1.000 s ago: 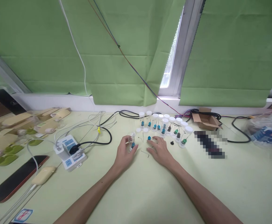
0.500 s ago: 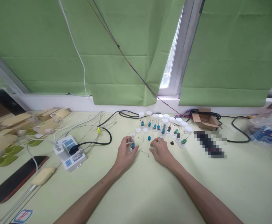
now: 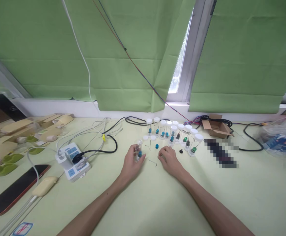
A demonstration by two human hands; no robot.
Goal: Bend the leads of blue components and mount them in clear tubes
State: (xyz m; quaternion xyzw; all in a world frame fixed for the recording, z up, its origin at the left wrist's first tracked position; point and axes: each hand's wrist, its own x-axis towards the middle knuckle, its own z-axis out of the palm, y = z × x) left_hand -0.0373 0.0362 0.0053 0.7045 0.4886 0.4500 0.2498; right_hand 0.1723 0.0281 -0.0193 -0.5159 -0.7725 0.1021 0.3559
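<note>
Between the thumb and fingers of my left hand (image 3: 131, 161) is a clear tube (image 3: 138, 156), standing upright without a lid. A blue piece with a thin wire shows inside it. My right hand (image 3: 168, 159) rests on the table with fingers loosely bent, a small gap at the thumb, and nothing visible in its grasp. An L-shaped hex key (image 3: 153, 162) lies between my hands. Farther back are a loose blue piece (image 3: 157, 146), a bent thin wire (image 3: 149, 146) and two white lids (image 3: 153, 138). A small black piece (image 3: 181, 151) sits right of my right hand.
Several white-capped clear tubes (image 3: 172, 137) with coloured pieces stand behind my right hand. A power strip (image 3: 73, 160), cables and a phone (image 3: 16, 190) lie left. Toward the right are an open cardboard box (image 3: 215, 127), a blurred dark patch and a plastic bag (image 3: 277, 139).
My hands and the objects stay nearly where they were. The view shifts very slightly.
</note>
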